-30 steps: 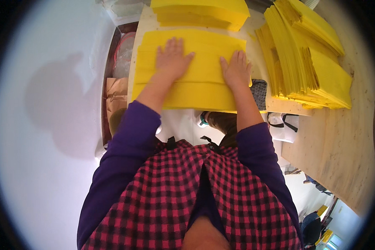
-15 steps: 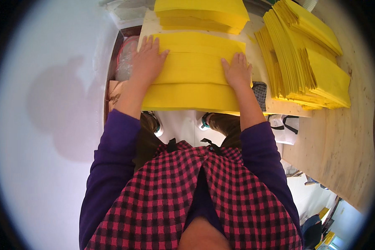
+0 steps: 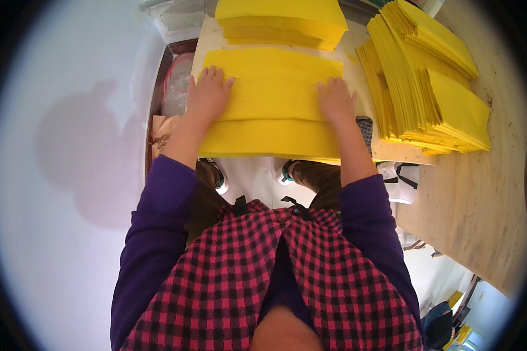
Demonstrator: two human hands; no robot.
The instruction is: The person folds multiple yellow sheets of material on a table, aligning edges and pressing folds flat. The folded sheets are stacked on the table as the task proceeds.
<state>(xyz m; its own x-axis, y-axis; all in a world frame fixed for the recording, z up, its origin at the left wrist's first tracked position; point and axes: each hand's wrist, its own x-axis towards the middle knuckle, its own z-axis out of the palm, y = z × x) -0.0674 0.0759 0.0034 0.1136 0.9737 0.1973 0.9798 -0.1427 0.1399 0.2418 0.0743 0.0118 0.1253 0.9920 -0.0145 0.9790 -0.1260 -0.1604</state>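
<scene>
Spread in front of me at the table's near edge lies a yellow felt-like sheet [image 3: 269, 99] with creases running across it. Its near strip reaches over the table edge toward me. My left hand [image 3: 209, 95] rests flat on the sheet's left side, fingers stretched out. On the right side my right hand [image 3: 337, 100] lies in the same way, fingers apart and pointing away from me. Neither hand grips anything. Whether more sheets lie under this one I cannot tell.
A stack of yellow sheets [image 3: 281, 26] stands just beyond. To the right, a tall pile of folded yellow pieces [image 3: 404, 88] leans on the wooden table [image 3: 468, 193]. A white wall [image 3: 70, 175] runs along my left. A clear plastic bag [image 3: 177, 88] and brown paper [image 3: 163, 128] lie beside the table.
Both hands have slid slightly toward me along the sheet, still flat. The piles have stayed in place.
</scene>
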